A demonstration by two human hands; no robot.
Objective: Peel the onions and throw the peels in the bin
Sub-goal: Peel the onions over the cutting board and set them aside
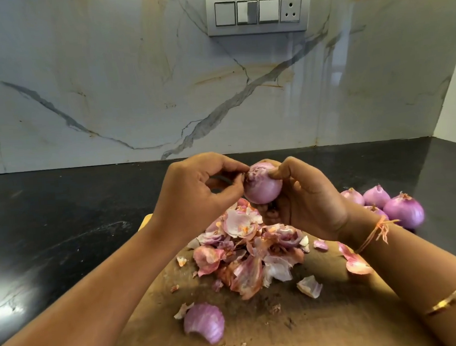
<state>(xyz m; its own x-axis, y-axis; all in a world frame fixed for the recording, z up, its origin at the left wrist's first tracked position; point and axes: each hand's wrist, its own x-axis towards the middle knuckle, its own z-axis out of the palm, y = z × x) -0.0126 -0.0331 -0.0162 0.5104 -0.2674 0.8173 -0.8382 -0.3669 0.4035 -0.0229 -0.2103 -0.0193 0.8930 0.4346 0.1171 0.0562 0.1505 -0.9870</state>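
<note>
**Onion (262, 183) held above the peel heap (248, 249)**

Both hands hold one purple onion in the air over the far part of the wooden board (326, 325). The right hand (307, 202) cups it from below and the right, fingers curled round it, thumb pressed on its upper side. The left hand (195, 191) pinches the onion's left end, thumb and fingertips drawn close together. The peel heap lies on the board beneath, with one large curved peel (204, 321) nearer. More onions (402, 209) sit on the black counter (63, 225), right of the board.
</note>
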